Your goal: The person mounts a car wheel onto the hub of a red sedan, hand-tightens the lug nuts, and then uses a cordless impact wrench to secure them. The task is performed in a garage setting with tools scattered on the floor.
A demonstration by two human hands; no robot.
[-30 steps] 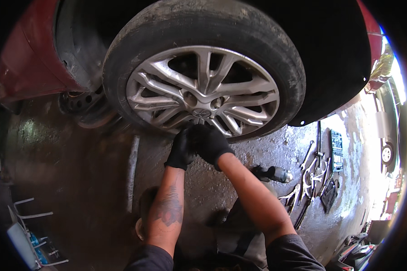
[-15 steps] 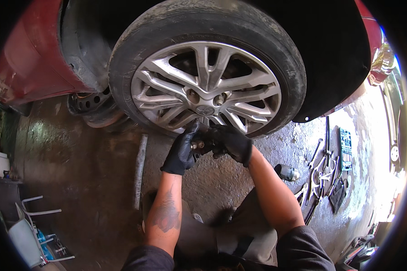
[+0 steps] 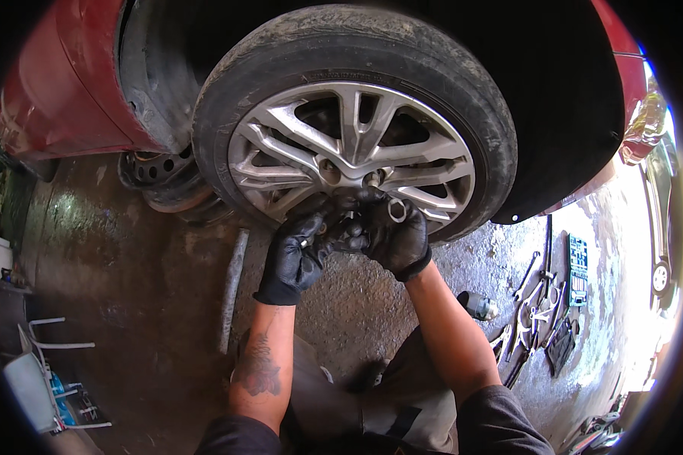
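Note:
A silver alloy wheel (image 3: pixel 357 136) with a worn black tyre (image 3: pixel 474 91) fills the space in front of me. My left hand (image 3: pixel 292 254), in a black glove, is closed below the hub, with small metal pieces that look like lug nuts (image 3: pixel 305 243) partly showing between its fingers. My right hand (image 3: pixel 395 239), gloved too, is curled beside it, fingertips meeting those of the left. A shiny ring-shaped metal piece (image 3: pixel 397 211) shows at its fingers; its full shape is hidden. Both hands cover the lower spokes. Two lug holes (image 3: pixel 372 178) show above them.
Red bodywork (image 3: pixel 76 83) flanks the wheel. A steel rim (image 3: pixel 159 171) lies behind on the left, a grey bar (image 3: pixel 234 292) on the floor. To the right are a dark cylindrical object (image 3: pixel 478 305), several wrenches (image 3: pixel 535 311) and a teal socket case (image 3: pixel 577 269). A white chair (image 3: pixel 34 390) stands lower left.
My hands have come closer together and the right has turned, so the ring-shaped metal piece now shows. The nuts in my left hand are more covered. The view has shifted slightly.

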